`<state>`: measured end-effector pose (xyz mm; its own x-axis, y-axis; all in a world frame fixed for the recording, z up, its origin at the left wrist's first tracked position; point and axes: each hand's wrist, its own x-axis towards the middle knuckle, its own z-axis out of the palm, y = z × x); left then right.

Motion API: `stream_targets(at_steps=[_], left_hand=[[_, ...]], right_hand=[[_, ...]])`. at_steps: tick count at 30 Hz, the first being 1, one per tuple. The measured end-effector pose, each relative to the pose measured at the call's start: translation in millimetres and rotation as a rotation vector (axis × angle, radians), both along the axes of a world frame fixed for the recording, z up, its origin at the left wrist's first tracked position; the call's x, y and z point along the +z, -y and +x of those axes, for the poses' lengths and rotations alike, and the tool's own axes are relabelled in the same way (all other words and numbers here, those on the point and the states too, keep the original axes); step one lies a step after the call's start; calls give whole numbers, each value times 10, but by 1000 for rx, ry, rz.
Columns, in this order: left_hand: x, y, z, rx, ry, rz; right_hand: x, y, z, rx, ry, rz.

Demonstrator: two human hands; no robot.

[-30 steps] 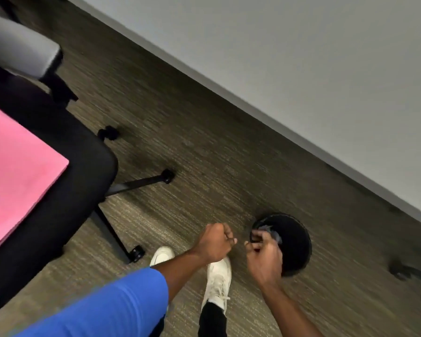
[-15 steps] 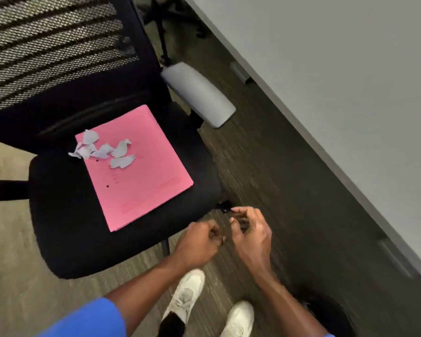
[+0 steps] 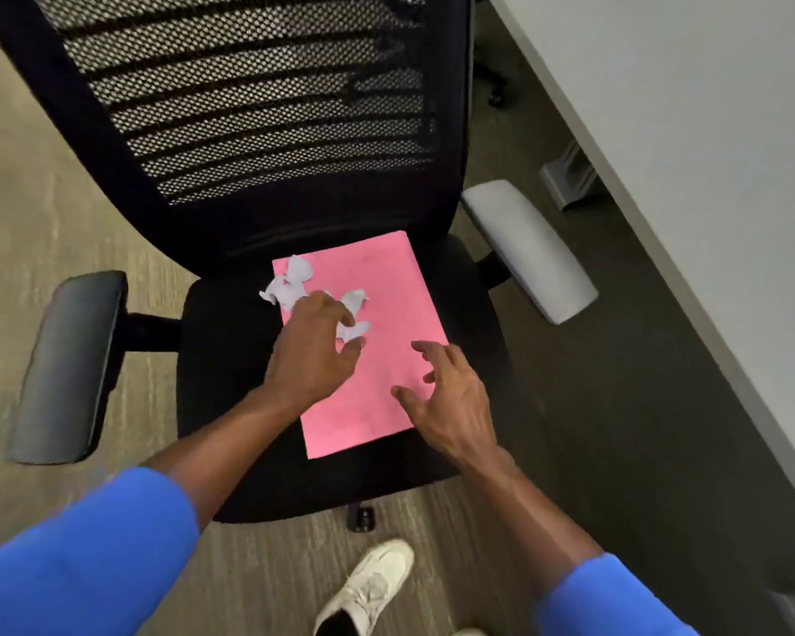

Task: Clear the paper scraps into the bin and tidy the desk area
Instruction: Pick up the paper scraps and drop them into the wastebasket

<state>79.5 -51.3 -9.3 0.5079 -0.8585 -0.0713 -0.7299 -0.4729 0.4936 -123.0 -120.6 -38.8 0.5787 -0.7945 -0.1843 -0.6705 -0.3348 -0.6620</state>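
Note:
Several pale paper scraps (image 3: 294,280) lie on the far left corner of a pink folder (image 3: 386,314), which rests on the black seat of an office chair (image 3: 230,406). My left hand (image 3: 311,351) hovers over the scraps with fingers spread, covering some of them. My right hand (image 3: 450,401) is open above the folder's near right edge, holding nothing. The bin is out of view.
The chair has a mesh back (image 3: 249,94), a black left armrest (image 3: 70,364) and a grey right armrest (image 3: 528,250). A white desk (image 3: 707,153) runs along the right. My white shoe (image 3: 368,585) stands on the carpet below the seat.
My view swung from the black bin on the floor up to the chair. Both hands, held closed together before, have spread open and moved onto the pink folder.

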Motion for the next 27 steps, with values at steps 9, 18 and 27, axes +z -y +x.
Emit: stream_targets(at_steps=[9,18,27], left_hand=[[-277,389,952,51,173,384],[-643,341,1134,-88,168,402],[-711,196,1152,-85,250,264]], right_hand=[[-119,257,1054,204,-201,-187],[-368,401,1392,287,-269,-214],[-377,301,1416,315,-200,-297]])
